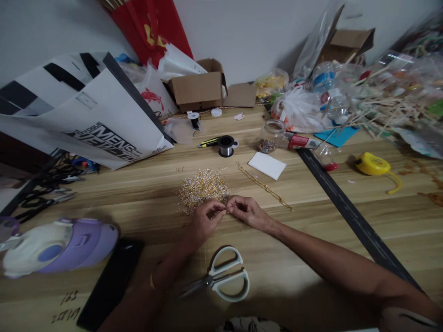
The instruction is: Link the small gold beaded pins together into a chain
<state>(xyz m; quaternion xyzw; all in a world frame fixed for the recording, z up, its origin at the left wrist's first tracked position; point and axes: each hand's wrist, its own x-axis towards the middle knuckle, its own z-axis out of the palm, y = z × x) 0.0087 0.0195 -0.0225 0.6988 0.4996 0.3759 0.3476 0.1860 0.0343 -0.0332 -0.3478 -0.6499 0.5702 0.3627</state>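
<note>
Both left hand (205,222) and right hand (250,214) pinch a tiny piece (226,210), likely light, best edge-held, metal bits (203,186) at its ten o'clock.

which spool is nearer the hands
The black-rimmed spool wound with silvery wire, beside the yellow-and-black cutter; the white-rimmed spool with dark winding stands farther back.

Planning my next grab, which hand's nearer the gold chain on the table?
Right. The right hand is just on the near side of the gold chain; the left hand is farther away, to its left.
</note>
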